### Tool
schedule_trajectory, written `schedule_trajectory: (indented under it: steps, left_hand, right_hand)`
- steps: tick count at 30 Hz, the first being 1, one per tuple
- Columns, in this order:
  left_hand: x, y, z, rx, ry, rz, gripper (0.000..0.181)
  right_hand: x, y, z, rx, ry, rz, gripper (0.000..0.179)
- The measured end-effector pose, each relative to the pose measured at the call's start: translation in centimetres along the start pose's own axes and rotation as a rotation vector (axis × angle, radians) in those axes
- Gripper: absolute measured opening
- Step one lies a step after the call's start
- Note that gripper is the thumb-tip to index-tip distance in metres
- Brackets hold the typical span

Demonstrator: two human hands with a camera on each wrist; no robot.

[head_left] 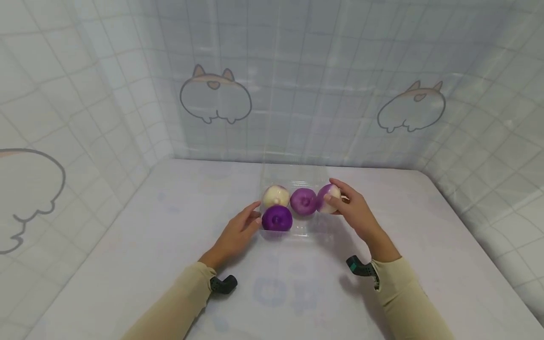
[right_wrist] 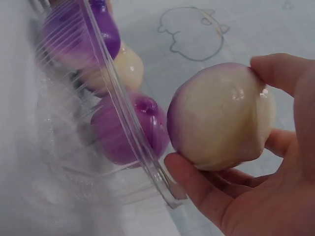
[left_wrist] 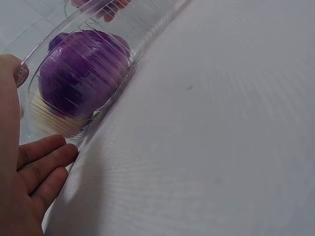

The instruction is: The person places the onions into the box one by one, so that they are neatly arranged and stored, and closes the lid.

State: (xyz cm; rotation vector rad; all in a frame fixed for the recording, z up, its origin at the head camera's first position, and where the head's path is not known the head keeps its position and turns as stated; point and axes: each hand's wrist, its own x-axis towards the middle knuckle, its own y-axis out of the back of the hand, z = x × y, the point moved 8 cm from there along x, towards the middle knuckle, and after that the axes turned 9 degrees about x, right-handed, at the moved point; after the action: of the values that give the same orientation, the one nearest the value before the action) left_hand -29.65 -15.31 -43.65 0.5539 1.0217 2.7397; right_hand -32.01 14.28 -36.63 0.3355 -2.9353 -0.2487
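Observation:
My right hand [head_left: 354, 208] holds a glossy purple-and-white onion [right_wrist: 221, 115] between thumb and fingers, at the right rim of a clear plastic container [head_left: 303, 233]. Inside the container are a pale onion [head_left: 275, 194] at the back left, a dark purple onion [head_left: 277, 218] at the front left and a lighter purple onion [head_left: 303, 201] beside the held one. At the container's left side is my left hand [head_left: 238, 231], its fingers fairly straight and holding no onion. In the left wrist view, its fingertips [left_wrist: 64, 152] lie close by the ribbed wall; whether they press it I cannot tell.
The container stands on a white table [head_left: 191, 189] with faint printed marks. Behind it, a clear lid [head_left: 293, 172] appears to stand open. Grid-patterned curtains [head_left: 314, 108] with animal drawings enclose the back and both sides. A dark wrist device [head_left: 360, 267] sits at each cuff.

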Motion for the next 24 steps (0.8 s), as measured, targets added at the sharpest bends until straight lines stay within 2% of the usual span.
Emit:
schedule_trajectory:
  steps: [5, 10, 15, 24]
  left_hand:
    - [0.0, 0.0, -0.1, 0.002, -0.002, 0.003, 0.052]
    - [0.2, 0.1, 0.1, 0.005, -0.019, 0.010, 0.052]
    - [0.3, 0.1, 0.1, 0.010, -0.020, 0.010, 0.052]
    - [0.3, -0.3, -0.3, 0.007, -0.003, 0.003, 0.052]
  right_hand:
    - [-0.2, -0.7, -0.4, -0.189, 0.027, -0.017, 0.073]
    - [-0.2, -0.9, -0.4, -0.249, 0.023, 0.009, 0.076]
    - [-0.3, -1.7, -0.6, -0.326, 0.050, -0.021, 0.077]
    - [-0.4, -2.6, -0.5, -0.382, 0.099, -0.065, 0.083]
